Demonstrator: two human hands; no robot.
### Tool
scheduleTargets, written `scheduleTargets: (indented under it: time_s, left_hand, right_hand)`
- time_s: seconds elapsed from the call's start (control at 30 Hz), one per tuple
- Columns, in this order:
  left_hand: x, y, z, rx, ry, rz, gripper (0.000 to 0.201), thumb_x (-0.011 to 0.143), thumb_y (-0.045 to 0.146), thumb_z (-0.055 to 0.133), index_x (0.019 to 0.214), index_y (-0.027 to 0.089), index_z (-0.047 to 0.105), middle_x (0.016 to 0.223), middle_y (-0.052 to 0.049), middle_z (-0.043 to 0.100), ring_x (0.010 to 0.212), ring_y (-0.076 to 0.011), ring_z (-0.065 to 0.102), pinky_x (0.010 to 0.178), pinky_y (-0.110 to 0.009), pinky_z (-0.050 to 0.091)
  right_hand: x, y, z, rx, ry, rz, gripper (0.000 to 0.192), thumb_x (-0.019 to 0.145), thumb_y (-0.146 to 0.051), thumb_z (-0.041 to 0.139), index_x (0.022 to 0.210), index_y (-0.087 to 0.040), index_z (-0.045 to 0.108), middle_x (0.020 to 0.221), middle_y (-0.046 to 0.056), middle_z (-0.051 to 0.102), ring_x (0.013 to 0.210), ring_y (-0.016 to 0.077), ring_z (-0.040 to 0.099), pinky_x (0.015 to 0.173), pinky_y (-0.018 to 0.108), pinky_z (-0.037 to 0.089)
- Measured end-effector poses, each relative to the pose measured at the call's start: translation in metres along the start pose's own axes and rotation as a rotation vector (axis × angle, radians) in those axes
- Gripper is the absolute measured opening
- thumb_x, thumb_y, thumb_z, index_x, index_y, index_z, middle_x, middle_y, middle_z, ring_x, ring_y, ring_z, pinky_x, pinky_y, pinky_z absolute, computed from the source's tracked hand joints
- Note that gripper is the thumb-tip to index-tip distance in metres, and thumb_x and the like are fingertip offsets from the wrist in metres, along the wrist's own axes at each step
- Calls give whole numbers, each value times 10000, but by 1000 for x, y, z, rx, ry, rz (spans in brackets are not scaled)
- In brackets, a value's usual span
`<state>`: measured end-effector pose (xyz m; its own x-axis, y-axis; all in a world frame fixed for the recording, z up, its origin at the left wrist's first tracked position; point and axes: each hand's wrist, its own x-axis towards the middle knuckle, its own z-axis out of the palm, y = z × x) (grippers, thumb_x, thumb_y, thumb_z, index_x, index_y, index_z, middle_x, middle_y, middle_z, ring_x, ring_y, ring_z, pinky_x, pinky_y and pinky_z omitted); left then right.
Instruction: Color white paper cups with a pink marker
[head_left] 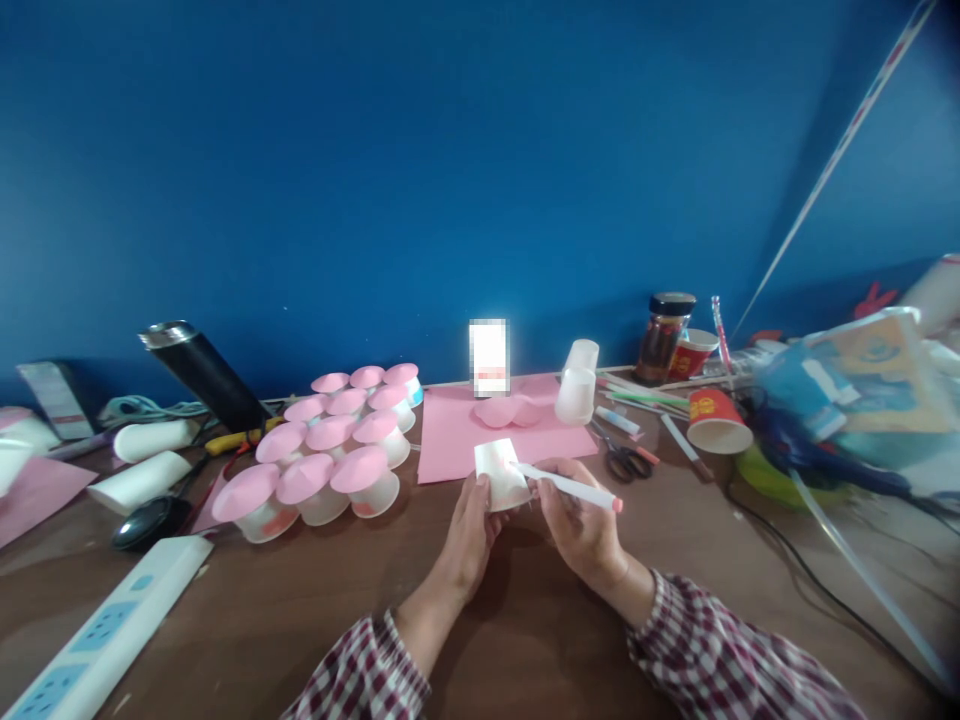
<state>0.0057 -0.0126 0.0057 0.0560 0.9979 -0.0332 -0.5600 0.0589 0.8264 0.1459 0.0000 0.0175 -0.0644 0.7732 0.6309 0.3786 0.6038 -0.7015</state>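
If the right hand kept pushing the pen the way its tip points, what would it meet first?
The right hand aims its pen up-left; the tip already sits at the small white cup in the left hand, so the cup wall comes first, though depth is hard to judge.

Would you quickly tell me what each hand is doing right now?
Left hand: closed around the small white cup, held on its side.
Right hand: closed on the white marker, its tip at the cup.
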Motion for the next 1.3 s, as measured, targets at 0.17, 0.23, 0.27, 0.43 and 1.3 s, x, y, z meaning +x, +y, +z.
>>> scheduleTargets:
  time_s: [0.17, 0.23, 0.27, 0.43, 1.3]
  left_hand:
    - [1, 4, 2, -39, 23, -41, 413, 852, 472, 481, 1048, 134, 614, 1044, -117, 641, 932, -217, 582, 839, -367, 435]
    - [2, 5, 2, -54, 60, -69, 429, 847, 484, 483, 1048, 128, 613, 1032, -119, 643, 926, -218, 584, 827, -366, 442]
    - [2, 5, 2, -60, 68, -76, 433, 845, 487, 486, 1048, 127, 613, 1028, -120, 644, 922, -218, 586, 820, -364, 446]
    - [2, 5, 1, -60, 48, -77, 430, 847, 478, 492, 1062, 122, 604, 1045, -131, 644, 950, -231, 592, 817, -364, 453]
    - [-1, 6, 2, 27, -49, -55, 461, 876, 472, 439, 1096, 100, 601, 1044, -152, 648, 950, -256, 590, 829, -393, 454]
  right_hand:
    - [-1, 4, 1, 101, 0, 72, 107, 886, -222, 506, 973, -178, 549, 849, 68, 661, 738, 168, 652, 663, 267, 558]
    - [-2, 4, 2, 115, -10, 78, 108, 885, -228, 508, 973, -180, 548, 850, 70, 659, 745, 173, 650, 672, 273, 560]
    - [-3, 5, 2, 119, -16, 79, 107, 884, -231, 508, 970, -181, 549, 852, 70, 657, 747, 174, 649, 674, 275, 561]
    - [-5, 4, 4, 125, -23, 78, 114, 883, -230, 506, 978, -188, 555, 849, 61, 659, 735, 172, 660, 677, 272, 566]
    - [-5, 2, 5, 140, 30, 90, 116, 869, -260, 531, 924, -183, 598, 791, 56, 663, 689, 165, 653, 638, 249, 556]
